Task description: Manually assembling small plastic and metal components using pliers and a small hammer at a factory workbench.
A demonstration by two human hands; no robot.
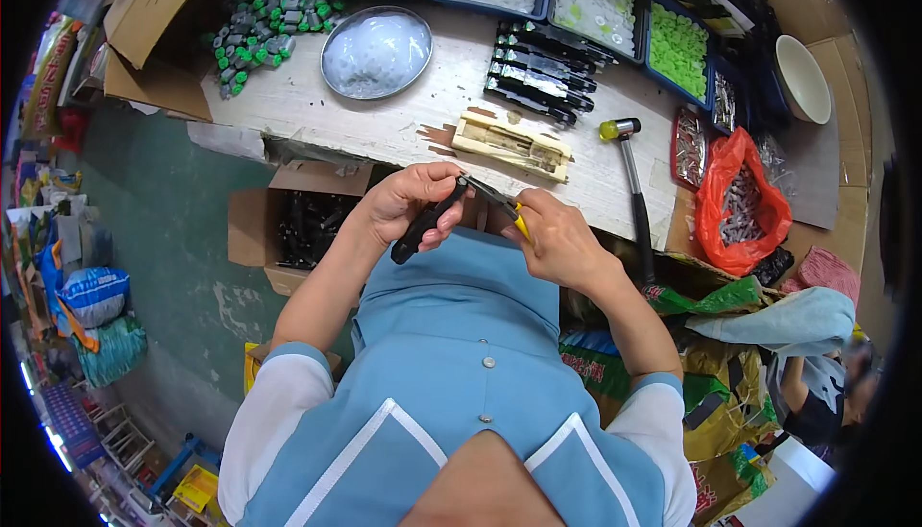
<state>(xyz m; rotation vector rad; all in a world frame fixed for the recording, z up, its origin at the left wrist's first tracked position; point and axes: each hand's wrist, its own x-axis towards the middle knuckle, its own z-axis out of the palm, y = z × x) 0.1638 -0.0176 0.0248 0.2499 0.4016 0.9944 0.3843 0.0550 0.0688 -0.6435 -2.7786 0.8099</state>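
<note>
My left hand (403,201) is closed around a slim black handle-like piece (421,233), held tilted in front of my waist at the table's near edge. In my right hand (569,242) is a pair of pliers (521,223) with yellow grips, my fingers wrapped round them. The dark jaws of the pliers meet the upper end of the black piece, by my left thumb and fingertips; whether they grip anything small there I cannot tell. Just beyond my hands, a cream-coloured slotted block (509,147) lies on the white worktable (423,133).
A hammer (630,167) lies right of the block. Behind are stacked black pieces (541,76), a metal bowl (376,97) and grey-green parts (274,23). Trays (552,20) of small parts line the back. At right sits a red bag (715,229); below left, an open carton (252,229).
</note>
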